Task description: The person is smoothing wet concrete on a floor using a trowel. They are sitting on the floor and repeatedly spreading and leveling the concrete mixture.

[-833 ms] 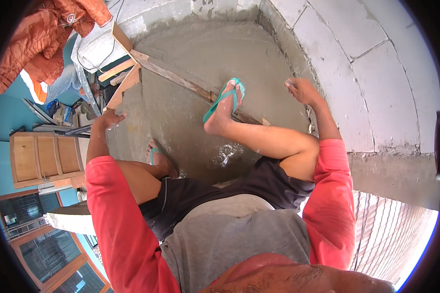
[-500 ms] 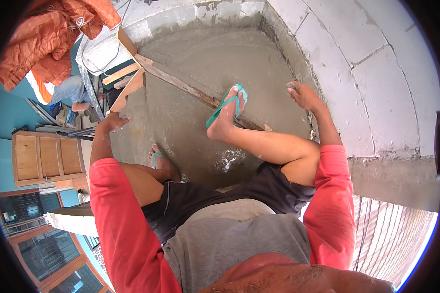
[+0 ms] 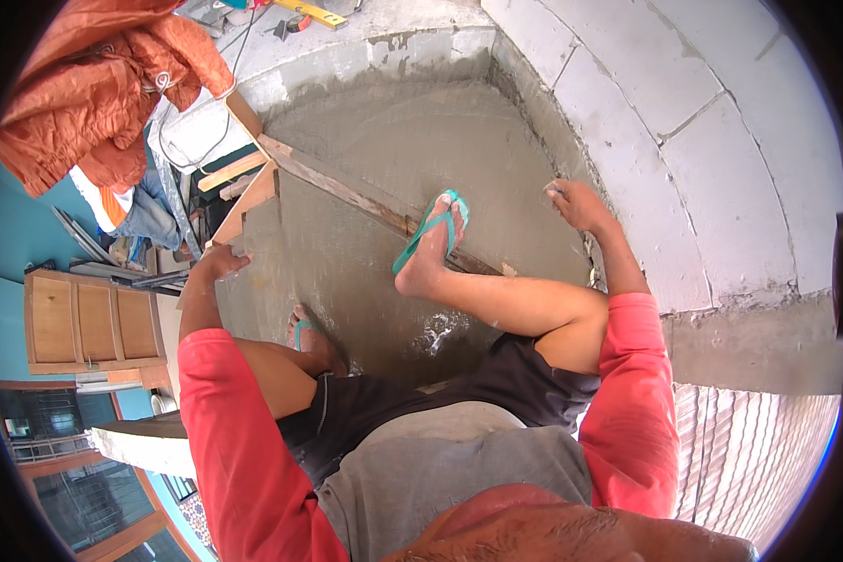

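Wet grey cement (image 3: 375, 122) covers the surface under and around me. A long wooden plank (image 3: 347, 194) lies across it on a slant. My right foot, in a green flip-flop (image 3: 428, 231), rests at the plank. My left hand (image 3: 220, 263) is over the cement's left edge, near an upright board (image 3: 254, 199), with its fingers stretched out and nothing seen in them. Near the block wall on the right, my right hand (image 3: 581, 204) hangs with its fingers bent together. Something pale grey shows at their tips, too small to make out.
A pale block wall (image 3: 721, 159) curves along the right. At upper left hangs an orange tarp (image 3: 75, 94), with a person's jeans (image 3: 150, 214) below it. A wooden cabinet (image 3: 94, 318) stands left. A yellow spirit level (image 3: 311, 12) lies on the far ledge.
The view has tilted up slightly, so the scene sits lower and tools on the far ledge now show. My hands and feet hold nearly the same pose.
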A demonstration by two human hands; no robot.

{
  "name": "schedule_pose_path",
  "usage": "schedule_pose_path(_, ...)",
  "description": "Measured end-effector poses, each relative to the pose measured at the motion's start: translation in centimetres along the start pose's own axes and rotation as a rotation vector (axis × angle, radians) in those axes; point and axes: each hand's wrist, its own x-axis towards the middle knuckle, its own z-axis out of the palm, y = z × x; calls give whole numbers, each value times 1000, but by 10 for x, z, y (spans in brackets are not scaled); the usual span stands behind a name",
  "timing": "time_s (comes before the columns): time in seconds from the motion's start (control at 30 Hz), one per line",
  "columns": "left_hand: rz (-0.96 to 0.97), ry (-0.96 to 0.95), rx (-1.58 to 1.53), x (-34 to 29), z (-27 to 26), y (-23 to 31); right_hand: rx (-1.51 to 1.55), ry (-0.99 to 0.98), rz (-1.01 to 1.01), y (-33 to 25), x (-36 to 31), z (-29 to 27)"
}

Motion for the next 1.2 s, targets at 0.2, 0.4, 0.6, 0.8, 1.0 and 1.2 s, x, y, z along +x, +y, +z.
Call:
schedule_pose_path(0.2, 52, 49, 16, 7, 4, -9, -10, 14, -45, 2, 2, 1)
schedule_pose_path(0.4, -21, 6, 114, 9, -2, 8, 43, 28, -59, 11, 0, 5)
schedule_pose_path(0.6, 139, -16, 30, 17, 5, -5, 9, 35, -133, 14, 4, 8)
schedule_pose_path(0.8, 64, 59, 184, -12, -6, 23, 149, -83, 55, -3, 3, 4)
schedule_pose_path(1.0, 51, -28, 113, -12, -10, 27, 144, -97, 28, 1, 6, 8)
schedule_pose_path(1.2, 2, -79, 103, -4, -7, 29, 134, -105, 12, 0, 7, 9)
